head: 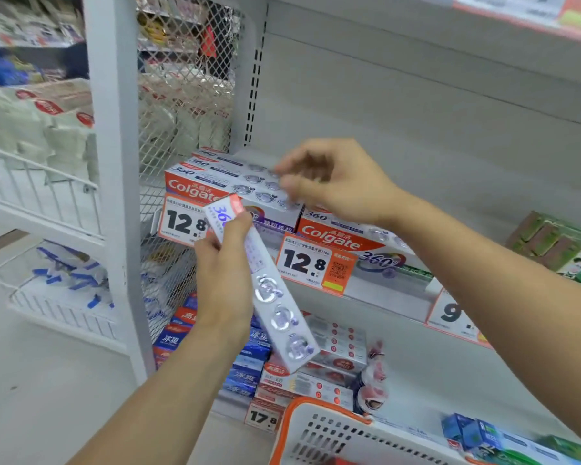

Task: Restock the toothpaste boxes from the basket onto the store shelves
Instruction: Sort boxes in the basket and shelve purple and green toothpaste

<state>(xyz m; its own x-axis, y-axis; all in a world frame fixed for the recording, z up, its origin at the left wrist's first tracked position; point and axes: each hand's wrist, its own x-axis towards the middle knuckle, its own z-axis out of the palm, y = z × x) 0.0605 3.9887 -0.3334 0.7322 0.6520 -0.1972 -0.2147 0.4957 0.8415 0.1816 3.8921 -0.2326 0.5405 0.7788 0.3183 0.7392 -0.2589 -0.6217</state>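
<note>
L hand (223, 280) grips toothpaste box (265, 283), R hand (336, 182) blurred

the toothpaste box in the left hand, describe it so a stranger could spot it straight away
Start at the white shelf post, then move right to the stacked red-and-white Colgate boxes on the shelf. In front of them, the left hand grips a long silver-white toothpaste box. Unlike its neighbours, it is off the shelf and tilted.
</note>
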